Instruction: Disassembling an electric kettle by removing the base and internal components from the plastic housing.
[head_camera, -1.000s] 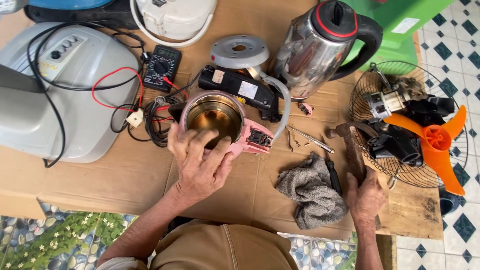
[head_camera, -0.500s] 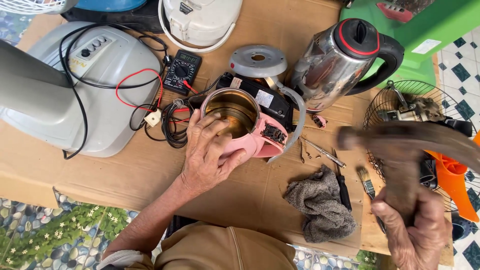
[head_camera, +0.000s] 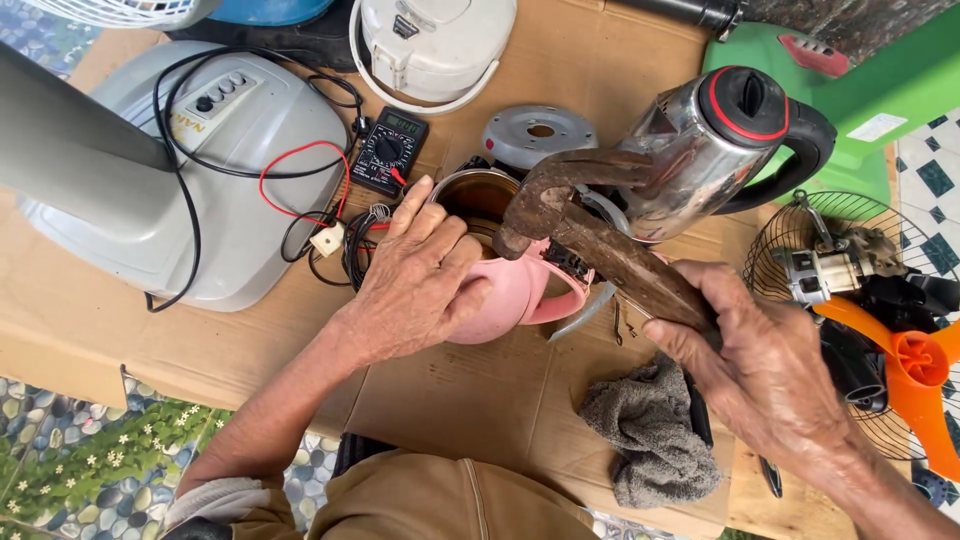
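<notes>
Your left hand (head_camera: 415, 275) is wrapping around the pink kettle body (head_camera: 505, 290), fingers curled over its open rim and thumb pressing against its side, so it is gripping the kettle firmly. The kettle is sitting near the middle of the cardboard-covered bench (head_camera: 470, 400), its brown-stained metal interior showing just above your fingers. Your right hand (head_camera: 765, 365) is closing tightly around the wooden handle of a rusty hammer (head_camera: 590, 225), and the hammer's head is hanging directly over the kettle's rim, angled across its upper right edge; whether it is touching the rim is hard to tell. Just behind the hammer a stainless steel kettle (head_camera: 715, 145) with a black handle is standing upright, with a round grey base plate (head_camera: 540, 135) lying to its left. A black multimeter (head_camera: 390, 150) is lying beside red and black leads, next to a large grey fan base (head_camera: 180, 170). A grey rag (head_camera: 650, 435) is lying crumpled under your right wrist, and an orange fan blade (head_camera: 915, 370) is resting on a wire fan guard (head_camera: 800, 250) at the right edge.
</notes>
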